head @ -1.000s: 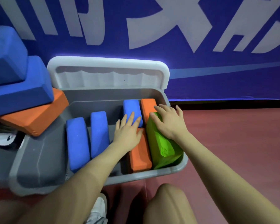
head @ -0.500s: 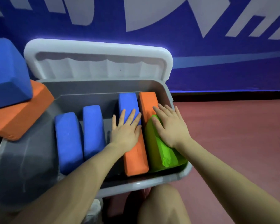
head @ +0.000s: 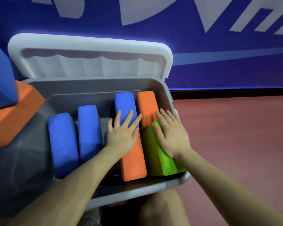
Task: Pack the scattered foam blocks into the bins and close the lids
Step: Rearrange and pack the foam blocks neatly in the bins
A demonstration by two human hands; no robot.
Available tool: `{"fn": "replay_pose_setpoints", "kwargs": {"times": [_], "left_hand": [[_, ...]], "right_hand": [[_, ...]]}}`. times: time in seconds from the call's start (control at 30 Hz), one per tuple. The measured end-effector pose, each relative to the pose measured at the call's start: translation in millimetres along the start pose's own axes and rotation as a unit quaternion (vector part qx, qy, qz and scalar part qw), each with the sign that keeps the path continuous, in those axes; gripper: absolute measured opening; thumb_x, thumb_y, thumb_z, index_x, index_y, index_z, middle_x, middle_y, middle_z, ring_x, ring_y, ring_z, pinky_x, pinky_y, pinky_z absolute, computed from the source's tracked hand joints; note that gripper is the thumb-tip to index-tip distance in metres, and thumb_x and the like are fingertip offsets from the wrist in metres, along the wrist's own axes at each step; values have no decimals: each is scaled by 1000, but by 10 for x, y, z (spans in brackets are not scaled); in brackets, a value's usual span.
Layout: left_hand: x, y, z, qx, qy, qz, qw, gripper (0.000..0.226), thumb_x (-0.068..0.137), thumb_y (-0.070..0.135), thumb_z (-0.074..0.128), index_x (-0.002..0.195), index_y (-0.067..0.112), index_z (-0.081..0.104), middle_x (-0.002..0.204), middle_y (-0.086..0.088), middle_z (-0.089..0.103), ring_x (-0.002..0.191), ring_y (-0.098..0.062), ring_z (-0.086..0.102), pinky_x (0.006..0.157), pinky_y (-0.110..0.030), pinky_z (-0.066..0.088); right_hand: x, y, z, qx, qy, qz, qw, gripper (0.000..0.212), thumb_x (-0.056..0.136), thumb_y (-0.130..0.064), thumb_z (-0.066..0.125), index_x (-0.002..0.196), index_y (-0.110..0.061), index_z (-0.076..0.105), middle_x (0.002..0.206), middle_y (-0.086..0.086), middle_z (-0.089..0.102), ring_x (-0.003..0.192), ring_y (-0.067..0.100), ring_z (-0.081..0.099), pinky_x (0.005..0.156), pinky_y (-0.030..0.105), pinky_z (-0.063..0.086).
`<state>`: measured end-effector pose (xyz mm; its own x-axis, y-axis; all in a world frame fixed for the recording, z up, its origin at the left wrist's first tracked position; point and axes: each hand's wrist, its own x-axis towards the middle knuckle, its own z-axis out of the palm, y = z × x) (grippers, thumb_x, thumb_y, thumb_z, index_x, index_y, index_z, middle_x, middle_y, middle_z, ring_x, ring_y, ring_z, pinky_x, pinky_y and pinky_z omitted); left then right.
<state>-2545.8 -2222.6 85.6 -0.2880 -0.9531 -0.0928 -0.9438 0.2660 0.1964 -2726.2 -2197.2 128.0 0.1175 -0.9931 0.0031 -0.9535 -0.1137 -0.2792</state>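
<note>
The grey bin (head: pixel 137 191) sits on the red floor (head: pixel 235 144) against a blue wall (head: pixel 219 62). Its white lid (head: pixel 88 62) stands open, tilted back from the far rim.

Contents, left to right:
- Two blue blocks (head: pixel 62 144) stand on edge side by side in the left half, touching each other.
- A third blue block (head: pixel 123 103) stands on edge at the far side, right of centre.
- A long orange block (head: pixel 132 162) stands on edge at the near side, its far end under the left hand.
- A second orange block (head: pixel 146 105) stands at the far right, just beside the third blue block.
- A green block (head: pixel 160 162) lies tilted in the near right corner, against the bin's right wall and touching the long orange block.

Left hand (head: pixel 123 132): flat, fingers straight and spread, palm down. Its fingers rest on the third blue block; the palm covers the long orange block. The grip is not closed on anything.

Right hand (head: pixel 171 134): flat, fingers straight and together, palm pressed on the top of the green block. The fingertips reach the far orange block (contact there cannot be confirmed). No grip is closed here either.

Outside the bin, at the left edge, a big blue block (head: pixel 0 79) rests on a big orange block (head: pixel 15 115). Both lie on a grey surface (head: pixel 15 168) beside the bin. A knee (head: pixel 162 209) shows at the bottom.
</note>
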Motion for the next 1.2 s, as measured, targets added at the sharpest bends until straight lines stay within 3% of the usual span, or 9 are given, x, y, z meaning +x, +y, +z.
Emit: {"fn": "replay_pose_setpoints", "kwargs": {"times": [0.07, 0.1, 0.2, 0.23, 0.67, 0.77, 0.97, 1.1, 1.2], "left_hand": [[67, 1, -51, 32, 19, 40, 999, 54, 91, 46, 21, 141, 41, 40, 143, -5, 49, 127, -46, 42, 98, -56, 34], [117, -3, -83, 42, 2, 54, 998, 53, 92, 48, 22, 143, 43, 36, 148, -4, 43, 131, -46, 37, 102, -57, 30], [256, -68, -66, 62, -28, 94, 993, 51, 99, 50, 15, 149, 46, 5, 160, 11, -4, 147, -32, -4, 113, -59, 0], [280, -76, -77, 72, -29, 101, 992, 51, 100, 48, 17, 149, 46, 1, 159, 14, -8, 147, -28, -8, 113, -60, -3], [333, -118, 7, -7, -32, 67, 997, 49, 99, 46, 13, 145, 54, 3, 158, 17, -10, 147, -20, -13, 112, -65, -2], [278, -160, 59, -37, -15, 58, 998, 63, 85, 50, -2, 147, 49, 9, 159, 17, -4, 147, -19, -10, 112, -61, -3], [226, -221, 37, -50, -7, 54, 997, 71, 81, 49, -7, 150, 41, 10, 159, 17, -3, 147, -17, -10, 114, -49, -12], [177, -216, 76, -61, 40, -35, 997, 70, 84, 56, 4, 151, 36, 10, 161, 5, -1, 148, -27, -6, 116, -46, -7], [157, -125, 43, -64, 9, -86, 994, 60, 97, 52, 20, 152, 35, 3, 161, 1, -10, 147, -28, -12, 118, -46, -1]], "right_hand": [[-4, -5, 11, 7, -2, -2, 1000, 71, 91, -55, 9, 150, -21, 31, 157, 2, 28, 147, 17, 17, 119, 26, -5], [-11, -9, 18, 10, 0, -3, 1000, 71, 91, -55, 9, 150, -21, 30, 157, 1, 27, 147, 17, 17, 119, 28, -4], [-64, -79, 76, 19, 9, -6, 1000, 68, 93, -53, 15, 149, -18, 33, 156, 3, 30, 146, 21, 21, 120, 32, 3], [-77, -115, 100, 19, 17, -8, 1000, 66, 94, -51, 18, 149, -16, 34, 155, 4, 32, 145, 23, 23, 120, 33, 4], [60, -133, 361, -17, -10, 2, 1000, 69, 94, -51, 6, 154, -18, 13, 161, -1, 7, 148, 11, -2, 117, 25, -13], [37, -136, 413, -21, -10, 1, 1000, 67, 96, -48, 9, 154, -17, 15, 161, -1, 9, 147, 10, -2, 118, 26, -11], [63, -85, 500, -20, -23, 3, 1000, 66, 95, -48, 8, 154, -18, 13, 161, -4, 5, 147, 9, -5, 117, 25, -12], [72, -93, 490, -10, -19, 6, 1000, 69, 93, -50, 8, 154, -18, 16, 161, -3, 8, 147, 11, -2, 117, 25, -11], [104, -199, 473, -29, -11, -2, 1000, 72, 92, -50, 11, 152, -13, 22, 160, 5, 16, 148, 20, 9, 118, 27, -8]]}}
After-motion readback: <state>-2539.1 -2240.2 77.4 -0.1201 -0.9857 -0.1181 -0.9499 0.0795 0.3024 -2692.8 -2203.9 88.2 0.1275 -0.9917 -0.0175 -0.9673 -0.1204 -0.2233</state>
